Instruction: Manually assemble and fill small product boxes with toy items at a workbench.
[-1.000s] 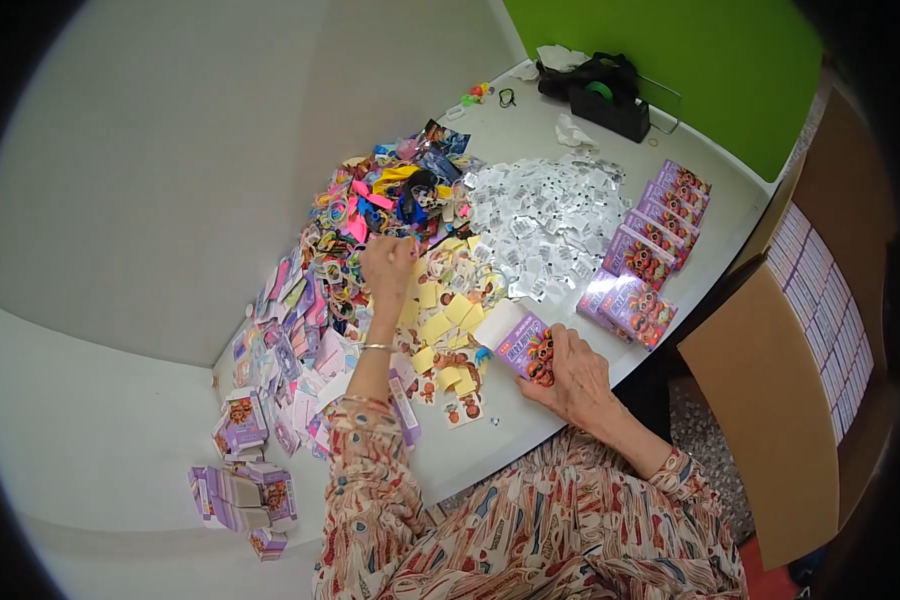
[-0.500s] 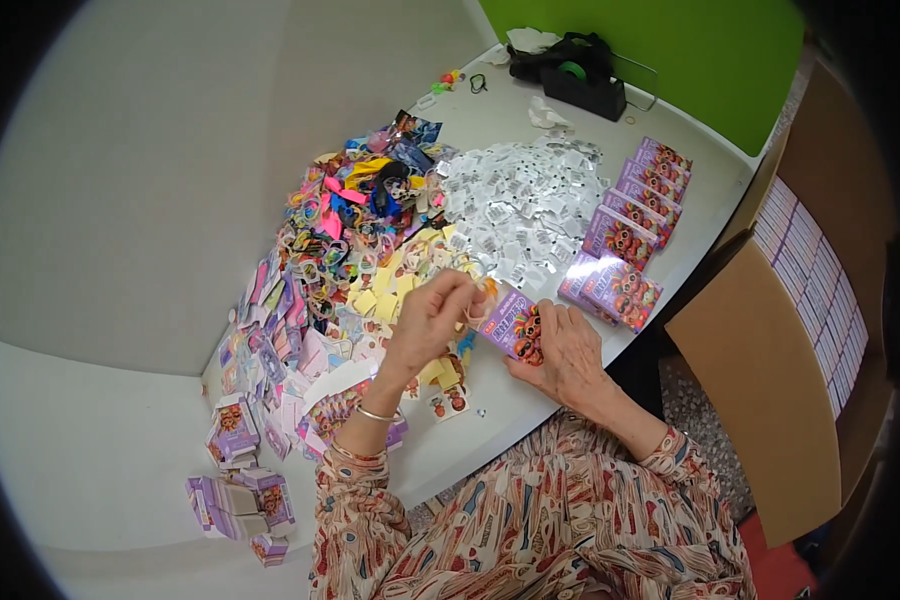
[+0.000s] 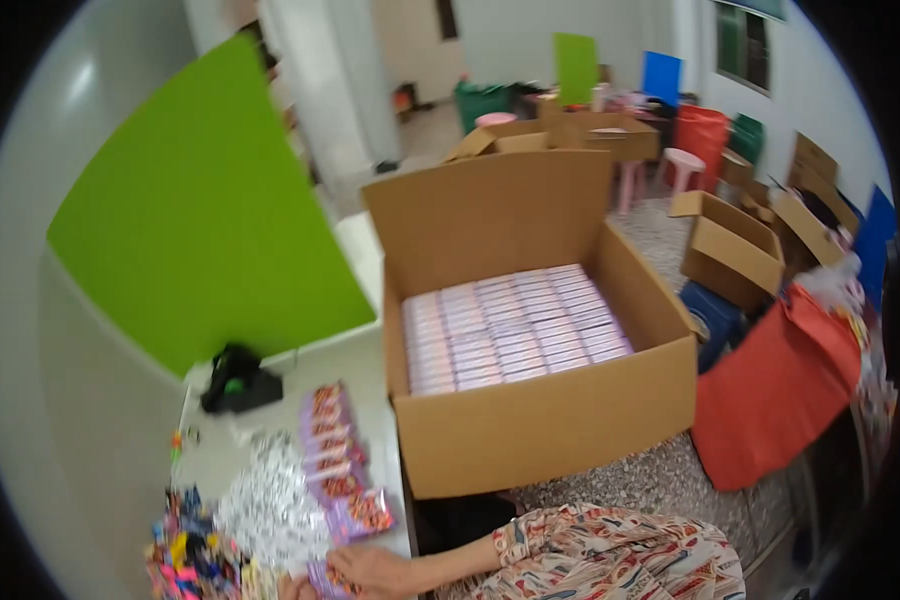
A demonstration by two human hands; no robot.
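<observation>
Right hand [image 3: 375,572] rests at the near table edge, fingers closed on a small purple packet [image 3: 328,580]; the left hand is out of view. Matching packets [image 3: 332,440] line the table edge beside the large open carton [image 3: 545,430], already layered with them, apparently for short transfer.
</observation>
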